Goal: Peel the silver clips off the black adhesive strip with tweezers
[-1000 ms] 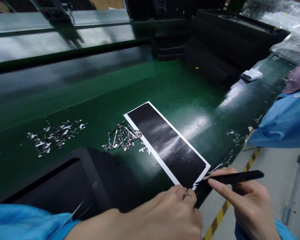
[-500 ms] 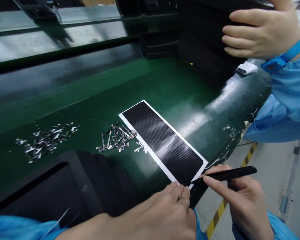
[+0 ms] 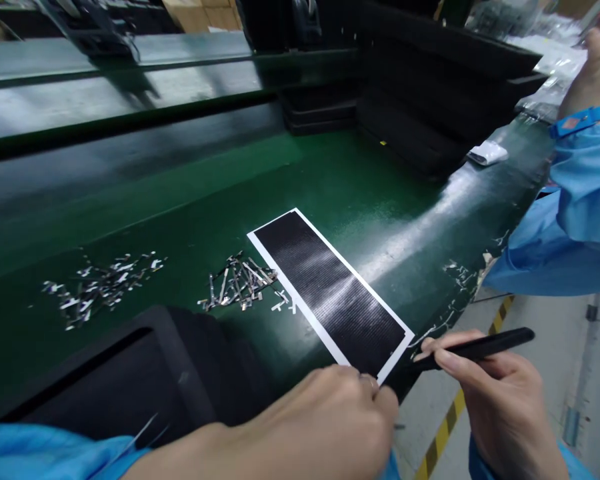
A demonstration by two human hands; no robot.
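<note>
A black sheet with a white border [image 3: 330,290] lies slantwise on the green table [image 3: 180,213]. At its near corner is my left hand [image 3: 330,413], its fingers curled down and closed; what they grip, if anything, is hidden. My right hand [image 3: 500,387] holds a black pen-like tool [image 3: 485,345] between thumb and fingers, with the tip beside the sheet's near right corner. Left of the sheet sits a pile of thin metallic strips [image 3: 240,281], and farther left a second pile of small pieces [image 3: 103,287].
Black trays [image 3: 180,373] are stacked at the near left. More black trays [image 3: 415,100] stand at the back. A silvery packet [image 3: 489,153] rests at the right. Another person's blue sleeve [image 3: 570,227] reaches in from the right edge.
My left fingers have curled from lying on the sheet's corner. My right hand with the tool has moved slightly right, away from the sheet. The other person's hand has withdrawn to the right.
</note>
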